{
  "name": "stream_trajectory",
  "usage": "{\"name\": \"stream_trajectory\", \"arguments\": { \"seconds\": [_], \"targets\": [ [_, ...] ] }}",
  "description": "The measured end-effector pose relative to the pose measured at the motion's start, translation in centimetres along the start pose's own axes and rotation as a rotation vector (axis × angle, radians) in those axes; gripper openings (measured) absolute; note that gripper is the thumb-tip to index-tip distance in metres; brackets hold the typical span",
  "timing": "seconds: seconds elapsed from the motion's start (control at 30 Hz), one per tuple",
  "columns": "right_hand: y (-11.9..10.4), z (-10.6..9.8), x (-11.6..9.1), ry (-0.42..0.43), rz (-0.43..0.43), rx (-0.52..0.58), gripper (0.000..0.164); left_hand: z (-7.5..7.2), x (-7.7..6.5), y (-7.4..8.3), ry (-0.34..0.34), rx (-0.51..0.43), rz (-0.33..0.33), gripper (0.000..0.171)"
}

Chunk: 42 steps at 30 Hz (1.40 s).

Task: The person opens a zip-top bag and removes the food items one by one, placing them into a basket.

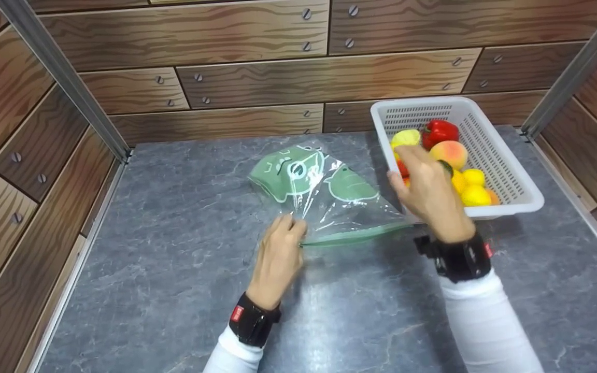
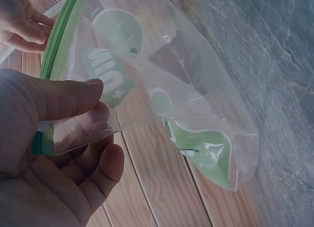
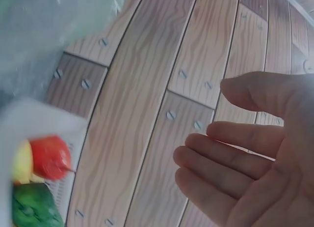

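My left hand [image 1: 280, 254] pinches one end of the green zip strip of a clear plastic zip bag [image 1: 340, 207] with green printed shapes. In the left wrist view the thumb [image 2: 73, 97] and fingers clasp the bag's corner beside the green zip strip [image 2: 59, 38]. The bag spreads away from that hand toward the back wall. My right hand [image 1: 430, 191] is over the near left edge of a white basket [image 1: 508, 176]. In the right wrist view the right hand [image 3: 245, 153] holds nothing, its fingers loosely extended and thumb apart.
Inside the basket lie a red bell pepper [image 1: 439, 133], a peach [image 1: 449, 154], yellow fruits [image 1: 475, 196] and several other pieces. A dark green piece [image 3: 34, 207] and a red one [image 3: 50, 157] show in the right wrist view. Wood-patterned walls [image 1: 257, 83] enclose the grey marbled table [image 1: 174, 259].
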State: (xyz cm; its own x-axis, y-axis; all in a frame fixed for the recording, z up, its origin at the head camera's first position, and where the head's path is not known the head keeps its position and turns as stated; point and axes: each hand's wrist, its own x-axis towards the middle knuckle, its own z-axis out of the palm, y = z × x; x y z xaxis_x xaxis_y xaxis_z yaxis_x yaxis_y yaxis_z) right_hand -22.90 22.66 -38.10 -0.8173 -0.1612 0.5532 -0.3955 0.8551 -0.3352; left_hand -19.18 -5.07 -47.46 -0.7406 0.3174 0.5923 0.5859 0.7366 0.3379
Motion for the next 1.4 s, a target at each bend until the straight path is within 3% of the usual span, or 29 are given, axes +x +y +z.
{"name": "stream_trajectory", "arguments": {
  "seconds": [0.37, 0.53, 0.87, 1.13, 1.4],
  "targets": [
    [-1.3, 4.3, -3.9, 0.079, -0.146, 0.071, 0.049, -0.2, 0.1, -0.7, -0.001, 0.023, -0.020, 0.029],
    [-1.2, 6.2, -5.2, -0.001, -0.125, 0.080, 0.050, 0.0, 0.0, -1.3, -0.014, 0.040, -0.042, 0.029],
    [-1.0, 8.5, -6.4, -0.195, 0.005, 0.063, 0.056, 0.1, 0.0, -2.6, -0.026, 0.052, -0.105, 0.025],
    [-0.8, 9.4, -7.0, -0.233, -0.006, 0.065, 0.057, 0.7, -0.2, -3.7, -0.003, 0.075, -0.128, 0.024],
    [-1.0, 10.3, -7.5, -0.287, -0.024, 0.053, 0.058, 0.5, -0.7, -4.2, -0.066, 0.121, -0.189, 0.016]
  ]
}}
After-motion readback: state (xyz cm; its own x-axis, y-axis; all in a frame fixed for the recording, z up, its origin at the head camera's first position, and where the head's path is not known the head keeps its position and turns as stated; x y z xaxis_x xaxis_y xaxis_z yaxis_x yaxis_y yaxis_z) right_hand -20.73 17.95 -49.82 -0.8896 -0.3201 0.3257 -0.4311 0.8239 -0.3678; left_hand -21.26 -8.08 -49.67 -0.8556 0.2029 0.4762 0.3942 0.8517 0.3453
